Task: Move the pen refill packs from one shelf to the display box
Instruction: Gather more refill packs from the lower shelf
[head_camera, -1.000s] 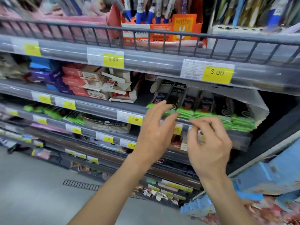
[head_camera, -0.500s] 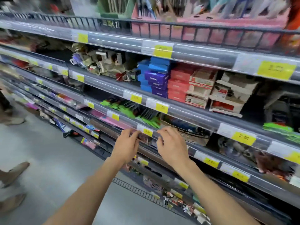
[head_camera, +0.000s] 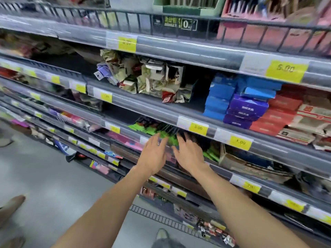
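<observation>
Green-and-black pen refill packs (head_camera: 152,128) lie in a loose row on a grey shelf (head_camera: 136,135) at mid height, behind its clear front lip. My left hand (head_camera: 154,154) reaches toward the packs with fingers spread and straight, its fingertips at the green ends. My right hand (head_camera: 189,154) is just to its right, also with straight fingers, fingertips at the shelf's lip among the packs. Neither hand holds anything. More green packs (head_camera: 212,156) show right of my right wrist. The display box is out of view.
Blue, purple and red boxes (head_camera: 247,108) are stacked on the shelf above right. Crumpled packets (head_camera: 143,77) sit above the refills. A brown cardboard box (head_camera: 250,165) stands right of the packs. Yellow price tags line every shelf edge. A person's foot (head_camera: 12,204) is on the floor at left.
My view has swung left along the shelves, away from the display box. Both hands have moved from the box to the lower shelf and now reach up to the loose refill packs with fingers spread.
</observation>
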### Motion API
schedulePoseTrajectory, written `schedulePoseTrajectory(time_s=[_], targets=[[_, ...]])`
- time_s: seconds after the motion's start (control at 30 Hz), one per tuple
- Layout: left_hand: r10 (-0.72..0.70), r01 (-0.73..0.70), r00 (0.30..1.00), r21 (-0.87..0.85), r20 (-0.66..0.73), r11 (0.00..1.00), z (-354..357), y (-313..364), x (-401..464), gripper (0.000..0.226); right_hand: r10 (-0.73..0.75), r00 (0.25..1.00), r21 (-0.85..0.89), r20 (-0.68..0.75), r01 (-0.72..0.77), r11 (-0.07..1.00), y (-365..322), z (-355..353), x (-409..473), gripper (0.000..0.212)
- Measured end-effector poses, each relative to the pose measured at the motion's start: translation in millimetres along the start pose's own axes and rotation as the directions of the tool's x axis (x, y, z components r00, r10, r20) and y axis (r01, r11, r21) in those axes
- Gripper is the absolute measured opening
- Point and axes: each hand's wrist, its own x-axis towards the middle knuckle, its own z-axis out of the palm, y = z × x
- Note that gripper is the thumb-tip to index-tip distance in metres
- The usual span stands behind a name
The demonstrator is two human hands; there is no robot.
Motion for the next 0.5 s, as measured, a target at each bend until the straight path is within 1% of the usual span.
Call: schedulePoseTrajectory(time_s=[0.1, 0.17, 0.27, 0.4, 0.5], targets=[[0.028, -0.027, 1.000, -0.093, 0.009, 0.995, -4, -18, 18, 0.065, 0.080, 0.996, -0.042, -0.029, -0.081, 0.996, -11, 15, 23, 0.068], [0.039, -0.039, 0.999, -0.176, -0.007, 0.984, -4, -27, 25, 0.063, 0.127, 0.990, -0.070, -0.060, -0.131, 0.989, -19, 22, 32, 0.066], [0.063, -0.066, 0.998, -0.223, -0.022, 0.973, -3, -35, 35, 0.056, 0.130, 0.988, -0.099, -0.086, -0.139, 0.985, -26, 25, 36, 0.058], [0.091, -0.086, 0.996, -0.294, 0.002, 0.952, 3, -44, 40, 0.052, 0.079, 0.994, -0.139, -0.075, -0.089, 0.986, -28, 21, 28, 0.050], [0.138, -0.132, 0.990, -0.325, -0.005, 0.936, 10, -50, 42, 0.050, 0.145, 0.986, -0.154, -0.080, -0.156, 0.976, -33, 14, 22, 0.052]])
